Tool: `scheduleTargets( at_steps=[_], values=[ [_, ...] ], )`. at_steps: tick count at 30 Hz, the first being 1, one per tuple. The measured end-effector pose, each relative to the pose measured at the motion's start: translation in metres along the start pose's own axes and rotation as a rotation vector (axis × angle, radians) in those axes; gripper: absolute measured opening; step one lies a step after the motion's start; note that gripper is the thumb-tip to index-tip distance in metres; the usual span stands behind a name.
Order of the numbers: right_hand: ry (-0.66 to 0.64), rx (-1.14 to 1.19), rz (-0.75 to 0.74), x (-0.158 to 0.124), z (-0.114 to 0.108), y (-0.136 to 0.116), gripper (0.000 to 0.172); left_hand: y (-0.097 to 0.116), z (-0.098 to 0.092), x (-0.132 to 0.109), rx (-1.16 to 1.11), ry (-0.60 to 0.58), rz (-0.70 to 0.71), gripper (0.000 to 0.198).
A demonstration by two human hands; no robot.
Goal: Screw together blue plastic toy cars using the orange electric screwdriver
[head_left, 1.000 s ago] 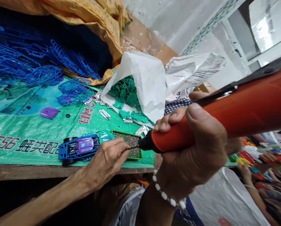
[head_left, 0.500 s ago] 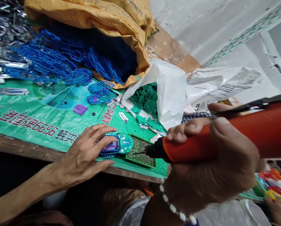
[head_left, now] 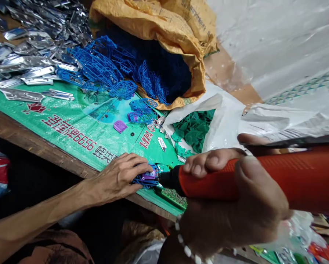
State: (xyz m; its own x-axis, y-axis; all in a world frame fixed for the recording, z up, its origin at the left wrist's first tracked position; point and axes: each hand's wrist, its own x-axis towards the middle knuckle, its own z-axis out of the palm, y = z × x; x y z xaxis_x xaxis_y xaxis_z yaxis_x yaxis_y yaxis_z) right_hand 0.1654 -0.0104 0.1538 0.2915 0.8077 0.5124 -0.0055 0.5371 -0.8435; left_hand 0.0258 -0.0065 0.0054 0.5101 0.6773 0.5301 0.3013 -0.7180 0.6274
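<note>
My left hand [head_left: 120, 178] lies over a small toy car [head_left: 149, 176] with a blue frame and a purple top, its fingers curled round the car and pressing it onto the green printed sheet [head_left: 79, 128]. My right hand [head_left: 236, 205] is wrapped round an orange electric screwdriver [head_left: 258, 176]. The screwdriver's black nose points left and meets the car's purple top. Just below the nose sits a green tray of small screws [head_left: 174, 196], partly hidden by the tool.
Blue plastic frames [head_left: 104, 69] spill from an orange sack [head_left: 164, 25]. Shiny metal strips [head_left: 29, 55] are heaped at the far left. A white bag of green parts [head_left: 194, 126] lies behind the car. A loose purple piece [head_left: 119, 126] rests on the sheet. The wooden table edge [head_left: 29, 143] runs diagonally.
My left hand went from the screw tray onto the toy car and closed round it. The screwdriver tip left the tray and came onto the car. The view swung left.
</note>
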Motion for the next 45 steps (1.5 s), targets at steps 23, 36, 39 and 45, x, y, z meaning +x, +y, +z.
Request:
scheduleTargets(
  at_steps=[23, 36, 39, 45],
  values=[
    [0.004, 0.010, 0.023, 0.000, -0.001, 0.004, 0.014, -0.001, 0.004, 0.002, -0.034, 0.026, 0.015, 0.038],
    [-0.049, -0.046, 0.075, -0.007, -0.001, 0.007, 0.015, -0.003, 0.007, -0.001, 0.003, 0.015, 0.028, 0.036],
    [-0.062, -0.058, 0.077, -0.010, 0.001, 0.006, 0.007, -0.004, 0.007, -0.001, 0.036, 0.020, 0.048, 0.035],
    [-0.198, -0.217, 0.110, -0.014, -0.004, 0.005, 0.014, -0.005, 0.009, -0.001, 0.053, 0.025, 0.083, 0.034]
  ],
)
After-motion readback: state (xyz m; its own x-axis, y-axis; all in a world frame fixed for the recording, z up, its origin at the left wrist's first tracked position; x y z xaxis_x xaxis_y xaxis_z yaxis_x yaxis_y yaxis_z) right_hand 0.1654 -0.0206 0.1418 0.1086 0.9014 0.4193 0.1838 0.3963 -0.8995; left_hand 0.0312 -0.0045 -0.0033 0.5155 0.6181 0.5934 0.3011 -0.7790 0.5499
